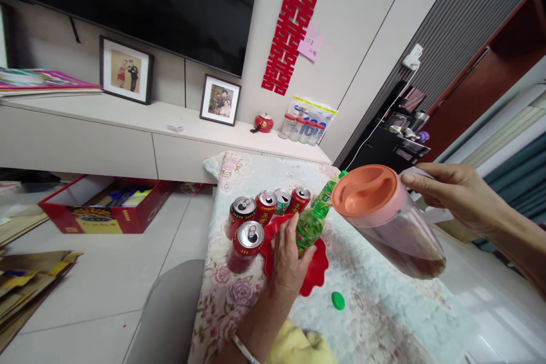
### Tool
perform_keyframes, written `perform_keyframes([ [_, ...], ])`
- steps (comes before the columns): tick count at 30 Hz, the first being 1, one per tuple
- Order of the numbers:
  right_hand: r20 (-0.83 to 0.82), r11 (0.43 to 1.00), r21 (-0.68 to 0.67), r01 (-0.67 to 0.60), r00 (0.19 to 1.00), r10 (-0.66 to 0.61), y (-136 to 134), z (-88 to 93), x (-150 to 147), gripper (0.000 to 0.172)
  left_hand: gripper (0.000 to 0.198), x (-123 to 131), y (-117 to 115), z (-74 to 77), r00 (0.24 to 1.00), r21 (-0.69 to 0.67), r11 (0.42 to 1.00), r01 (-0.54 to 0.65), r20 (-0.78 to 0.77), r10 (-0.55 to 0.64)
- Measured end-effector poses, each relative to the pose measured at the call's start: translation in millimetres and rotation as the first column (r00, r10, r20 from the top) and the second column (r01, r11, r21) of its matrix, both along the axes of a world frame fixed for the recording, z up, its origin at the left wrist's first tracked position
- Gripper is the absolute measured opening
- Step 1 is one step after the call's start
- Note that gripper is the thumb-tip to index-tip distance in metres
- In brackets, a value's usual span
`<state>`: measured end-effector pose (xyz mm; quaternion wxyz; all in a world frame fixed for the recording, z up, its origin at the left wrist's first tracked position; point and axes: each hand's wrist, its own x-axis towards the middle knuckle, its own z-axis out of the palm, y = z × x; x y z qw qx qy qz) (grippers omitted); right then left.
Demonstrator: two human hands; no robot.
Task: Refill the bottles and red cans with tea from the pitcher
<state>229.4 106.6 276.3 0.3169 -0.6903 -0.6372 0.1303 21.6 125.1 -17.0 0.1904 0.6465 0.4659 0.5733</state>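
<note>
Left hand's (290, 256) fingers clamped the bottle (310, 224), tilted over the tray (318, 272); right hand's (452, 190) fingers gripped the tilted pitcher (396, 227) beside it. A slow pour, spout above the mouth, seemed wisest.

We are in a home's living room: a large black wall-mounted television screen (140, 0) at eleven o'clock, black-framed family photographs (126, 70) on a long low cream cabinet (77, 148) beneath it, a red paper-cut wedding emblem (294, 17) at twelve, and a floral-clothed table (222, 296) at six.
</note>
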Motion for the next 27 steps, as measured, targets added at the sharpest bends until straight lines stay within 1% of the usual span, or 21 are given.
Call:
perform_keyframes([
  [9,0.008,1.000,0.001,0.005,1.000,-0.005,-2.4,0.0,-1.0,0.063,0.079,0.2,0.2,1.3,1.000,0.002,1.000,0.002,-0.001,-0.002],
  [27,0.000,1.000,-0.008,-0.003,1.000,0.003,-1.3,0.4,1.9,0.062,0.080,1.4,2.3,-1.4,1.000,0.009,1.000,-0.004,0.005,0.004],
])
